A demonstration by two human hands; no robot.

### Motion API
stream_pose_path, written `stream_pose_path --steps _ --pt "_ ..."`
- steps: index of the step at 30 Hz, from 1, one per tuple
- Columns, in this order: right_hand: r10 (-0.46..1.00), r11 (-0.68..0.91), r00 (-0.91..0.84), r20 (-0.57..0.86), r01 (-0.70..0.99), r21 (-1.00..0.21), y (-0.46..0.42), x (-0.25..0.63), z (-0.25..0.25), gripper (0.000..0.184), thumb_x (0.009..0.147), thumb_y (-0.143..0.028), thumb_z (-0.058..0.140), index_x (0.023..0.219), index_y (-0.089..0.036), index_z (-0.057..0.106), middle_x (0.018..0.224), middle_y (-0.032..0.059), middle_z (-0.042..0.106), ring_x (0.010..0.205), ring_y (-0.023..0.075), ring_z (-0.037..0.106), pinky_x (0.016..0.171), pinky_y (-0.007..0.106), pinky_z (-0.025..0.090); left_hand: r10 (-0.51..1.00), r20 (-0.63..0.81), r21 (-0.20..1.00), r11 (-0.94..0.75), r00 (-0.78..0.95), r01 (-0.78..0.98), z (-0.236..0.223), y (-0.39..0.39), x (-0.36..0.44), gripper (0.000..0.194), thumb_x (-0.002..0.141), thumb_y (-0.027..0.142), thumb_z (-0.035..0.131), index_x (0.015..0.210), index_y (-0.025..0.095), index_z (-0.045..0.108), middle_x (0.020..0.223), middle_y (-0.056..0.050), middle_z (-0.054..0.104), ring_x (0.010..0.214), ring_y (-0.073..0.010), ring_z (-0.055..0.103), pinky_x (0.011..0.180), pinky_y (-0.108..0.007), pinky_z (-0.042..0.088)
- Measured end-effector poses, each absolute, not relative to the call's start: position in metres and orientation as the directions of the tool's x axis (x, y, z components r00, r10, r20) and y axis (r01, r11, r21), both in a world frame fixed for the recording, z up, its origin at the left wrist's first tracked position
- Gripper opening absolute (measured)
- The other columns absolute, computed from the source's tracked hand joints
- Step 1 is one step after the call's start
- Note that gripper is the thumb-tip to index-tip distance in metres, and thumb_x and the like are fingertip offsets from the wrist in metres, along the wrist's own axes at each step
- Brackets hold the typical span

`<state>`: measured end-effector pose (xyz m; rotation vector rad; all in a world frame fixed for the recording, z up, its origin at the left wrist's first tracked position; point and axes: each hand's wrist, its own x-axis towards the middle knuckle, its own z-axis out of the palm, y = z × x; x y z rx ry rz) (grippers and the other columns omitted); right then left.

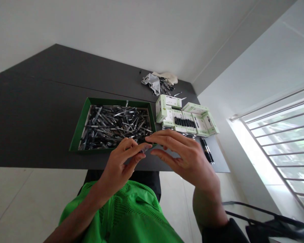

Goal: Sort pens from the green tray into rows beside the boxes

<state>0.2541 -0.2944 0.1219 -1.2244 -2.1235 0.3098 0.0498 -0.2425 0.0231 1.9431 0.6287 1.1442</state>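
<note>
Polished metal and glossy black plastic pen parts fill a matt green cardboard tray on a smooth, matt charcoal laminate desk. Beside the tray we see smooth white-and-green paperboard boxes and glossy black pens. Farther along lie a soft grey cloth and a cream cloth. Nearer us are a green mesh fabric shirt and pale painted metal window bars.

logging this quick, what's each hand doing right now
left hand: closed, pinching a small pen part
right hand: half open, fingertips at that part, cannot tell if gripping
</note>
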Motion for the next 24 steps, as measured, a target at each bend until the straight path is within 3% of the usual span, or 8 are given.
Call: stream_pose_path --steps 5,10,18,21,24 --pt "0.884 0.451 -0.233 0.404 0.651 -0.611 -0.300 0.256 0.108 0.027 0.104 -0.021 0.066 0.130 -0.026 0.072 0.119 0.0036 0.075 0.095 0.0135 0.071 0.082 0.026 0.060 0.826 0.320 0.937 -0.347 0.465 -0.028 0.025 -0.239 0.045 0.025 0.109 0.034 0.059 0.123 0.028 0.078 0.101 -0.001 0.074 0.093 -0.0141 0.069 0.088 -0.024 0.052" --pt "0.934 0.337 -0.113 0.338 0.585 -0.737 -0.303 0.252 0.082 0.023 0.105 -0.022 0.064 0.126 -0.026 0.072 0.112 0.0017 0.073 0.079 0.0103 0.064 0.068 0.024 0.054 0.886 0.208 0.978 -0.202 0.414 -0.059 0.028 -0.236 0.045 0.028 0.106 0.043 0.062 0.119 0.026 0.079 0.100 -0.002 0.077 0.088 -0.0147 0.073 0.084 -0.023 0.055" --pt "0.955 0.241 0.028 0.294 0.504 -0.829 -0.309 0.243 0.050 0.021 0.103 -0.029 0.068 0.124 -0.027 0.071 0.106 0.0010 0.072 0.077 0.0118 0.060 0.068 0.027 0.050 0.893 0.168 0.985 -0.168 0.418 -0.035 0.018 -0.238 0.050 0.023 0.101 0.041 0.070 0.117 0.026 0.076 0.102 -0.002 0.075 0.089 -0.0157 0.073 0.084 -0.026 0.053" --pt "0.959 0.193 0.088 0.269 0.492 -0.849 -0.317 0.239 0.036 0.025 0.098 -0.030 0.075 0.122 -0.027 0.071 0.103 0.0010 0.071 0.074 0.0120 0.058 0.064 0.026 0.049 0.905 0.186 0.981 -0.193 0.384 -0.021 0.013 -0.242 0.055 0.016 0.098 0.038 0.074 0.104 0.023 0.073 0.100 -0.002 0.073 0.089 -0.0166 0.071 0.086 -0.028 0.052" --pt "0.945 0.171 0.155 0.290 0.521 -0.836 -0.327 0.232 0.021 0.016 0.096 -0.025 0.076 0.112 -0.025 0.073 0.099 0.0010 0.071 0.074 0.0128 0.058 0.065 0.027 0.050 0.890 0.212 0.975 -0.221 0.405 -0.027 0.010 -0.249 0.063 0.015 0.098 0.034 0.075 0.093 0.021 0.068 0.094 -0.002 0.071 0.091 -0.0175 0.068 0.086 -0.030 0.051"
